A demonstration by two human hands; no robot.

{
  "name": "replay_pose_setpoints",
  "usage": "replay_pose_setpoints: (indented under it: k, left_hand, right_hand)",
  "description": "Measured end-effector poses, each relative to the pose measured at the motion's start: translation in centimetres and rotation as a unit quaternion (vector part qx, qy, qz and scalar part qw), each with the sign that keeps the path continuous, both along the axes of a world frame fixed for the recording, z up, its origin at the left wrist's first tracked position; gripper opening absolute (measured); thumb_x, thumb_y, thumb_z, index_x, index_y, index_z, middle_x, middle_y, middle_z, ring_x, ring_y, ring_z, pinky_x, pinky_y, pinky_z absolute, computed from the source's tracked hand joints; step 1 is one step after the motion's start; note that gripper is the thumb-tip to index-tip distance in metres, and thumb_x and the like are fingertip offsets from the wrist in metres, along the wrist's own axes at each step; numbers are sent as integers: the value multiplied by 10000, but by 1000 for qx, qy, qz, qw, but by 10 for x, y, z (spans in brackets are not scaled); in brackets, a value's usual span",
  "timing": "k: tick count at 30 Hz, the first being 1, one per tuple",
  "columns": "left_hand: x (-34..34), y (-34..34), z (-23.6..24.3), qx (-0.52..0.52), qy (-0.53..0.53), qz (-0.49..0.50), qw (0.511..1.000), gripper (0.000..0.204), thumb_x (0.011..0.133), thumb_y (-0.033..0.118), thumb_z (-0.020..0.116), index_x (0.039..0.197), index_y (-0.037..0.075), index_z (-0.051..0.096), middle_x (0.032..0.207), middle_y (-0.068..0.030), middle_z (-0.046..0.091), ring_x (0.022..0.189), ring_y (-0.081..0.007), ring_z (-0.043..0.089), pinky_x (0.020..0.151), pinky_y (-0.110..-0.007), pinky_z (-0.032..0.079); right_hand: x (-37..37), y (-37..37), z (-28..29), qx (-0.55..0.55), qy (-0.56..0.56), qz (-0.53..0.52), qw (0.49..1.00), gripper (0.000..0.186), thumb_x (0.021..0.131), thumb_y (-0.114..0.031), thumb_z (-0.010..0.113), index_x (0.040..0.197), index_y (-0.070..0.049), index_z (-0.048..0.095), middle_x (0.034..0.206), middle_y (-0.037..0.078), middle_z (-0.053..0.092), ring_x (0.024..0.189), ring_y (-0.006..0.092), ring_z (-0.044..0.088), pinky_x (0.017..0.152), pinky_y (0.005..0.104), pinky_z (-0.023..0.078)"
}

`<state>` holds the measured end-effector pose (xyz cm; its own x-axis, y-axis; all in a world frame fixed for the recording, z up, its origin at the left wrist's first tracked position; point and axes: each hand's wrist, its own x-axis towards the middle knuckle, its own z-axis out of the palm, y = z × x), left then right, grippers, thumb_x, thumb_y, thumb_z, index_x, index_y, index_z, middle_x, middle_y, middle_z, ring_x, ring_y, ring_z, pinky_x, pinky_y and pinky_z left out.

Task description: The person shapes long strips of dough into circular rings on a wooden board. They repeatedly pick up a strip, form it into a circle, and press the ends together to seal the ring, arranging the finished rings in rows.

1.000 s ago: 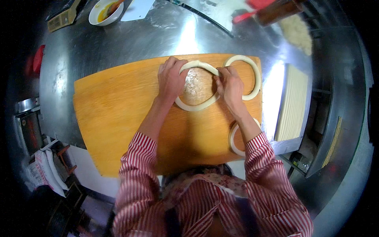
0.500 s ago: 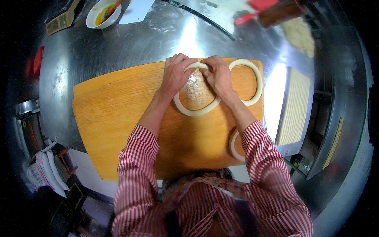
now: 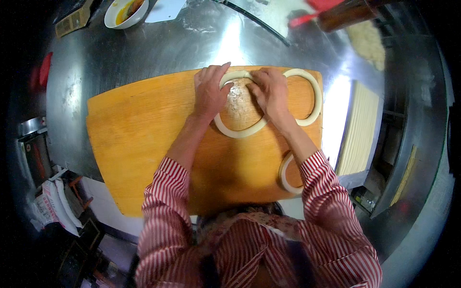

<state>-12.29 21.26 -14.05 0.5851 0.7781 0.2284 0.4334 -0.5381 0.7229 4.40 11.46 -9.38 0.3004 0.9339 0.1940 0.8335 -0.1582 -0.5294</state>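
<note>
A pale dough ring (image 3: 241, 134) lies on the wooden board (image 3: 144, 144), with a faint seam at its far side. My left hand (image 3: 209, 92) rests over its left side, thumb and forefinger spread apart with the dough between them. On the far right of the same ring, my right hand (image 3: 272, 93) has its fingers curled over the dough by the seam. Beside that hand, a second dough ring (image 3: 318, 98) lies partly covered by it. A third dough ring (image 3: 284, 176) shows near my right sleeve, which hides part of it.
The board lies on a steel table (image 3: 158, 55). Long pale dough strips (image 3: 357, 129) lie side by side at the right. Toward the back are a white bowl (image 3: 110, 18) with yellow liquid, a black strip (image 3: 259, 26), a brown cylinder (image 3: 341, 18) and a dough lump (image 3: 367, 45).
My left thumb and forefinger have spread and moved left, off the seam. My right hand has shifted slightly right, exposing more of the ring's far side.
</note>
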Motion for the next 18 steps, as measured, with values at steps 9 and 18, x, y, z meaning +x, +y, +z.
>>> replay_pose_setpoints:
  k: [9,18]
  left_hand:
    - [-23,-12,-2,30,32,-37,998,596,821,106,758,1383,105,561,1331,-95,534,1259,-304,475,1116,-478,319]
    - [-28,-40,7,-26,14,19,999,591,858,110,724,1412,89,519,1402,-124,474,1308,-331,445,1134,-482,317]
  right_hand:
    - [-12,-96,9,-141,-63,245,957,369,803,-205,780,1130,-63,686,1124,56,640,1128,232,576,1025,443,350]
    - [12,-46,10,8,-79,-1,997,457,812,-284,782,1186,-46,670,1225,102,633,1171,284,551,1059,489,324]
